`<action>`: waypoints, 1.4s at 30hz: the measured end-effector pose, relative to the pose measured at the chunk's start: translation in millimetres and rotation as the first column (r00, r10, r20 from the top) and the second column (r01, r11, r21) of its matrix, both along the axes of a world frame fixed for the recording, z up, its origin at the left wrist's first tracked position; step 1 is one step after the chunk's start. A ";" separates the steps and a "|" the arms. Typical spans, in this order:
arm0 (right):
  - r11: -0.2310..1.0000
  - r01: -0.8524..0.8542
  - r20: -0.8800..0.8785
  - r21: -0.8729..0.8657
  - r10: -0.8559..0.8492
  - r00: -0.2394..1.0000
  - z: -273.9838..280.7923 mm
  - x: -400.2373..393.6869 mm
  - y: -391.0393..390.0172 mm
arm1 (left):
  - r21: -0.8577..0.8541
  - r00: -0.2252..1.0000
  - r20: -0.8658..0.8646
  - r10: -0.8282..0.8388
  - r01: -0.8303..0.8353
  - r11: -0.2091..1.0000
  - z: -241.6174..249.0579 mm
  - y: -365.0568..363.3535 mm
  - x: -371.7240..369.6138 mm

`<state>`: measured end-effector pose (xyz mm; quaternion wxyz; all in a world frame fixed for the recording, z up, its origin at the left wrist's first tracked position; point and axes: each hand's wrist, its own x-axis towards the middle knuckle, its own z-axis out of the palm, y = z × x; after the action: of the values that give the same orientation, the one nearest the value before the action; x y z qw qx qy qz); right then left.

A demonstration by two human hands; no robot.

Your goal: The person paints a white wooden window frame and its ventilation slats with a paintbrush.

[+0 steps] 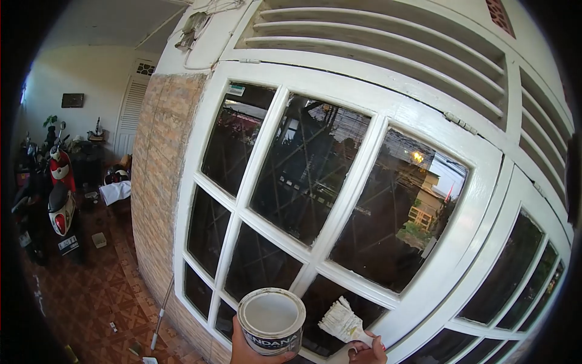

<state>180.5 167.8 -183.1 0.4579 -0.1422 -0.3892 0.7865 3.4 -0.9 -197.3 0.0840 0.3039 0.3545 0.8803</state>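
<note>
My left hand (240, 349) is wrapped round an open paint can (271, 321) with a dark label and pale paint inside, low in the middle of the view. Just to the right, my right hand (370, 352) grips the handle of a paintbrush (343, 321). White paint coats its bristles, which point up and to the left. Both hands are in front of a white-framed window (315, 258) with several glass panes. The brush appears apart from the frame, though the exact gap is hard to judge.
Slatted vents (376, 48) run above the window, and a second window (515, 273) adjoins on the right. A stone-clad wall (163, 139) borders the left side. A pole (160, 321) leans near it. Further back, a scooter (60, 206) stands on the tiled floor (103, 285).
</note>
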 end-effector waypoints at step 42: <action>0.767 0.180 -0.135 0.616 -0.122 0.983 148.2 -48.8 -37.7 | -0.265 0.893 -0.434 0.119 -0.253 0.930 -6.5 -38.0 40.4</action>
<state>131.7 130.1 -34.9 0.5575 0.0213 -0.5949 0.5787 43.8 -38.9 -203.8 -0.0307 0.4289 0.5277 0.7325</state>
